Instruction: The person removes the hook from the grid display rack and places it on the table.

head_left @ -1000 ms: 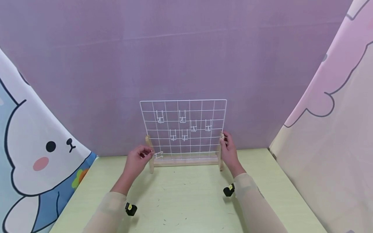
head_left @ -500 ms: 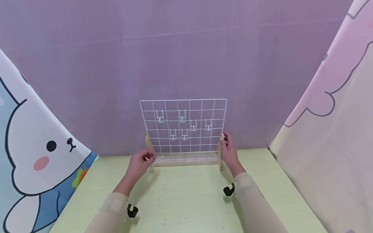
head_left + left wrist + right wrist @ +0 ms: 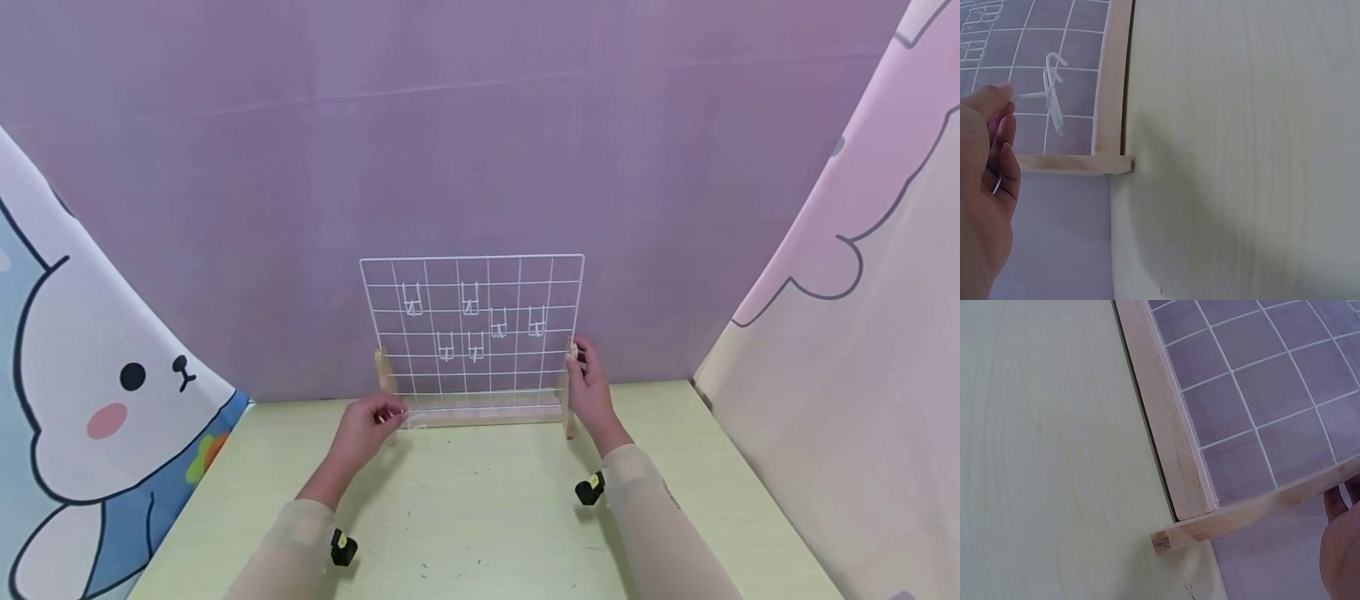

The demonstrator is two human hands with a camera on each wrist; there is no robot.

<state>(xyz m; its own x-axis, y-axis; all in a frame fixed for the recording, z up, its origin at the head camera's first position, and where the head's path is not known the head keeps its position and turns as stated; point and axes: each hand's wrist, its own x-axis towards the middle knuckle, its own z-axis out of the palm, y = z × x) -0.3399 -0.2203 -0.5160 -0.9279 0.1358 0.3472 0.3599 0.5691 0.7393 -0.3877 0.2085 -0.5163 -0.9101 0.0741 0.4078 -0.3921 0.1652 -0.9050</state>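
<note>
While L hand pinches white wire hook low by grid panel bottom-left w/ desk below, keep hook level & R hand gripping the right wooden post firmly.

A purple backdrop is filling the upper frame. A rabbit-print cloth is hanging at lower left, a pink cloth at right.

Grid rack upright at table rear, against backdrop. Left hand at its lower-left foot, right hand on right post.
</note>
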